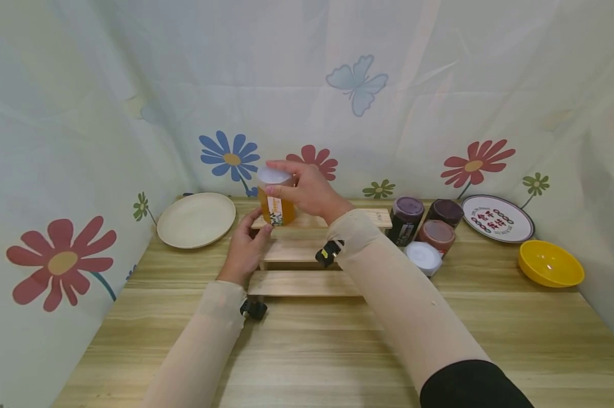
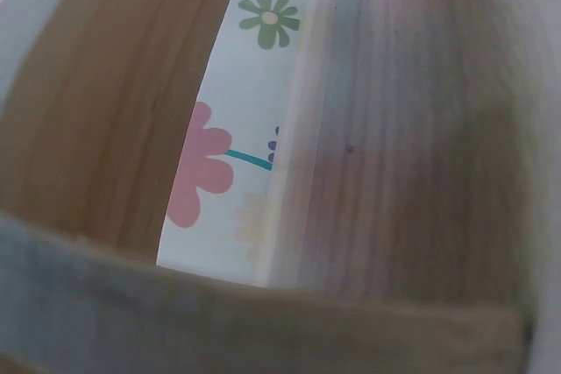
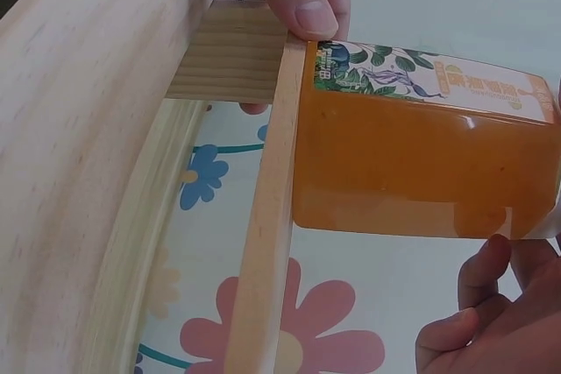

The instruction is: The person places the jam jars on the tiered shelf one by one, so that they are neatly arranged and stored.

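Note:
A jar of amber, honey-like contents (image 1: 281, 208) with a white lid stands upright at the left end of the top step of a wooden stepped rack (image 1: 307, 283). My right hand (image 1: 312, 190) grips this jar near its lid, thumb in front. In the right wrist view the jar (image 3: 421, 164) has a floral label, and its base meets the board's edge. My left hand (image 1: 245, 246) holds the left end of the rack's top step, its thumb (image 3: 311, 15) close by the jar's base. The left wrist view shows only the rack's boards (image 2: 394, 146).
Right of the rack stand a dark purple jar (image 1: 406, 221), another dark jar (image 1: 445, 211), a reddish jar (image 1: 436, 235) and a white-lidded jar (image 1: 423, 258). Farther right are a patterned plate (image 1: 516, 229) and a yellow bowl (image 1: 549, 263). A cream plate (image 1: 197, 221) lies at left.

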Demonstrator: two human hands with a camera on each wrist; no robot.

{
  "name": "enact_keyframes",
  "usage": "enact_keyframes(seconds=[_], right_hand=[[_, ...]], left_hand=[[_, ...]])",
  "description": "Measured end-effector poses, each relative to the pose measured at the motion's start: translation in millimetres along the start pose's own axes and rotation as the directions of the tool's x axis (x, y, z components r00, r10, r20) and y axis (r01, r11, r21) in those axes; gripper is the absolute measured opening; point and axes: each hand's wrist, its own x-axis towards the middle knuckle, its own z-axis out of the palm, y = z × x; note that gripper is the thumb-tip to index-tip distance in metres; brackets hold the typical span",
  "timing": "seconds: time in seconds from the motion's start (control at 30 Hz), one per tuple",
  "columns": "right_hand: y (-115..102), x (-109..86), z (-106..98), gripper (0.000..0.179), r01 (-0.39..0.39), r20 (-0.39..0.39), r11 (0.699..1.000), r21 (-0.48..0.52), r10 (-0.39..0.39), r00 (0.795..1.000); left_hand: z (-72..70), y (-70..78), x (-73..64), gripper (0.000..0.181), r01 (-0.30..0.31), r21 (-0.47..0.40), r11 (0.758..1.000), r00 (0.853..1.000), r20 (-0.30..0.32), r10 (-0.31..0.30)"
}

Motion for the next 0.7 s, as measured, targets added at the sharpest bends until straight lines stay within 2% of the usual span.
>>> enact_keyframes(seconds=[0.7], right_hand=[[0.7,1.8,-0.9,0.059,-0.009,0.017,1.000,-0.001,0.009,1.000]], left_hand=[[1.5,3.7,-2.3,0.057,-0.001,-0.003,1.000,1.000,-0.012,0.001]])
